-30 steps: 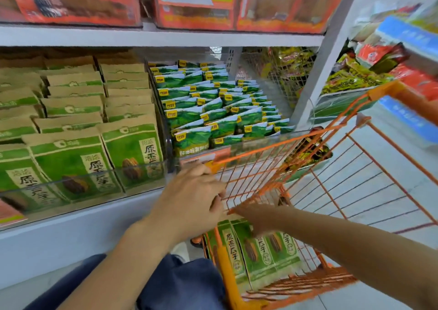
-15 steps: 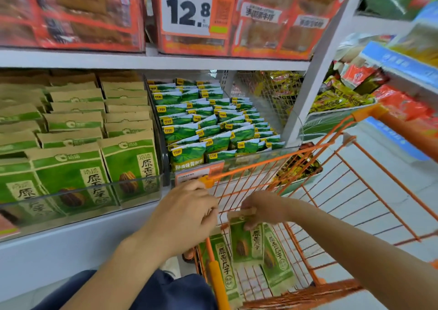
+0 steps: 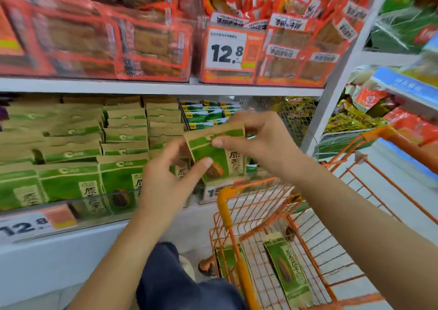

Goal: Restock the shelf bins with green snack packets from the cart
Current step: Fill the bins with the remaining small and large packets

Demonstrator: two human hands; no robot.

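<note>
Above the orange cart [image 3: 355, 226], both hands hold one green snack packet [image 3: 216, 153].
Right hand [image 3: 258, 139] pinches top, left hand [image 3: 166, 181] grips bottom; keep it upright, slot into the front bin row [image 3: 118, 179].

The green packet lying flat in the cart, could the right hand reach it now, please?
Probably not right away: the right hand already grips a packet together with the left hand. The cart is open-topped above the flat packet.
</note>
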